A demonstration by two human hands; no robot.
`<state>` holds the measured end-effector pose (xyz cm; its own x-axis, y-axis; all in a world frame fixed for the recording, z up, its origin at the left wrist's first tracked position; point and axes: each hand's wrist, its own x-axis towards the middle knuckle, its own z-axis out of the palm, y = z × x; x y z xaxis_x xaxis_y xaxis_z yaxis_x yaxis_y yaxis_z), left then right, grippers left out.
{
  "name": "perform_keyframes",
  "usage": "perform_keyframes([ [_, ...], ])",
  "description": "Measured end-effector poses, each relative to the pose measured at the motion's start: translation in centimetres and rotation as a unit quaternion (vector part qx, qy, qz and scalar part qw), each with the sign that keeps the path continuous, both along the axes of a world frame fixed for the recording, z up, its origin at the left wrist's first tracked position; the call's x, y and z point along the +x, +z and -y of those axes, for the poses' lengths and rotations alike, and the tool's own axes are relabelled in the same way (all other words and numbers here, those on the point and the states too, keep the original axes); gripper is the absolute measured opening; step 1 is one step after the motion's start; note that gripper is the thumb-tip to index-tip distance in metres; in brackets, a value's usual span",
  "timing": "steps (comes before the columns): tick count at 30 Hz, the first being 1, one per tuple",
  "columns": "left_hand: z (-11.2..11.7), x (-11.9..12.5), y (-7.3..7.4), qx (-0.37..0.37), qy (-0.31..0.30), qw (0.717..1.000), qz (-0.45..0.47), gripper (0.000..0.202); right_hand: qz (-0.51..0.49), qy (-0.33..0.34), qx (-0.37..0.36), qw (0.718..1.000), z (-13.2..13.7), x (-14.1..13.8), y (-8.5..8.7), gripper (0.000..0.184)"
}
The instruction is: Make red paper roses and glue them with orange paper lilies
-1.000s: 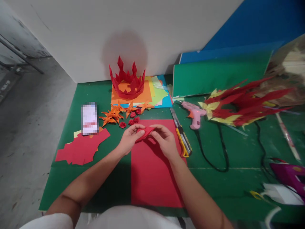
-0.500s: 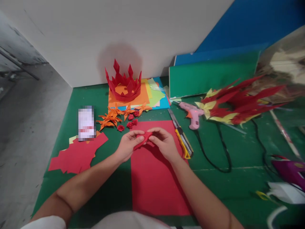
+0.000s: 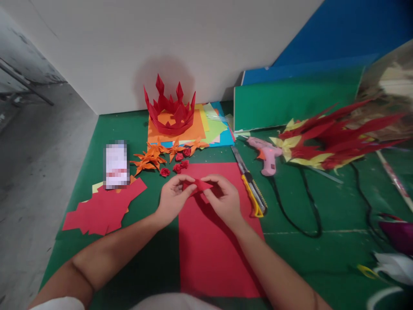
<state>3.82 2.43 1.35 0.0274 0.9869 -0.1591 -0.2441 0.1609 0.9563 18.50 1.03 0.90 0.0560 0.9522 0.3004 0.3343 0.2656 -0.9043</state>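
Between my two hands is a small folded piece of red paper (image 3: 200, 185), held above a large red sheet (image 3: 219, 254). My left hand (image 3: 176, 196) pinches its left side between thumb and fingers. On the other side, my right hand (image 3: 223, 196) grips the paper near its pointed right end, thumb below and fingers above. Just beyond the hands lie several small red paper roses (image 3: 179, 167) and orange folded paper flowers (image 3: 150, 158). A yellow-handled utility knife (image 3: 250, 185) rests right of the red sheet.
A red paper crown (image 3: 172, 122) stands on coloured sheets (image 3: 216, 129) at the back. Left are a phone (image 3: 116, 164) and red paper cutouts (image 3: 103, 209). A pink glue gun (image 3: 266, 155) with a black cord lies right, beside a red-yellow paper crown (image 3: 338, 137).
The folded red paper has turned between my fingers, so a triangular point now shows toward the right. My right hand has shifted slightly right, and the whole view has moved a little.
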Motion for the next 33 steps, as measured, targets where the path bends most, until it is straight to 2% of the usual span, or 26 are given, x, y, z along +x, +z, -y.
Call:
perform_keyframes([
  [4, 0.27, -0.06, -0.18, 0.001, -0.004, 1.0, 0.015, 0.032, 0.045, -0.026, 0.039, 0.998, 0.43, -0.25, -0.05, 0.016],
  [8, 0.46, -0.05, -0.24, -0.035, -0.029, 0.999, 0.014, 0.025, 0.081, -0.041, 0.07, 0.993, 0.67, -0.27, 0.01, 0.013],
  [13, 0.64, 0.2, -0.31, -0.051, -0.015, 0.998, 0.019, 0.023, 0.121, -0.041, 0.121, 0.985, 0.7, -0.17, -0.06, 0.013],
  [17, 0.63, 0.28, -0.27, -0.028, 0.001, 0.999, 0.026, 0.026, 0.14, -0.032, 0.15, 0.978, 0.68, -0.12, -0.06, 0.013],
  [20, 0.64, 0.19, -0.23, -0.022, 0.007, 1.0, 0.014, 0.022, 0.154, -0.034, 0.155, 0.975, 0.73, -0.14, 0.03, 0.013],
  [24, 0.73, 0.09, -0.09, -0.049, -0.004, 0.999, -0.006, 0.018, 0.164, -0.046, 0.155, 0.973, 0.76, -0.19, 0.04, 0.011],
  [33, 0.61, 0.19, -0.19, -0.049, -0.014, 0.998, 0.024, 0.027, 0.185, -0.023, 0.162, 0.969, 0.4, 0.07, -0.15, 0.012],
])
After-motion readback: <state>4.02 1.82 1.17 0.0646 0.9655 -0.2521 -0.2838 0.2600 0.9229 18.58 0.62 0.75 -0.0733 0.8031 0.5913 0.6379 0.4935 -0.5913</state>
